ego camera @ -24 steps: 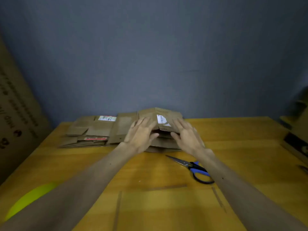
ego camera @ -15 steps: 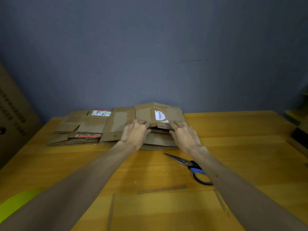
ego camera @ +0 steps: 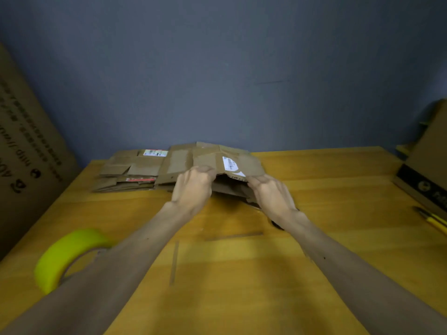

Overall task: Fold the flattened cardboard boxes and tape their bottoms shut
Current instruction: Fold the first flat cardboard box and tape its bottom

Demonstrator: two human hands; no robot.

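A flattened cardboard box (ego camera: 249, 163) with a white label lies on top of a pile at the far middle of the wooden table (ego camera: 338, 213). My left hand (ego camera: 193, 187) grips its near edge at the left, thumb on top. At the right end of that edge, my right hand (ego camera: 271, 192) holds it with the fingers curled under. The edge is lifted off the sheets below. More flattened boxes (ego camera: 130, 170) lie in a stack to the left. A yellow-green roll of tape (ego camera: 65, 255) stands at the near left.
A large printed cardboard sheet (ego camera: 26, 153) leans at the left. A brown box with a black band (ego camera: 425, 175) sits at the right edge, with a yellow pencil-like tool (ego camera: 433, 220) beside it. A dark bit of the scissors (ego camera: 277, 224) peeks from under my right wrist.
Both hands went from lying flat on the top box to gripping its near edge and lifting it. The view shifted, so the tape roll now shows and my right arm covers the scissors.
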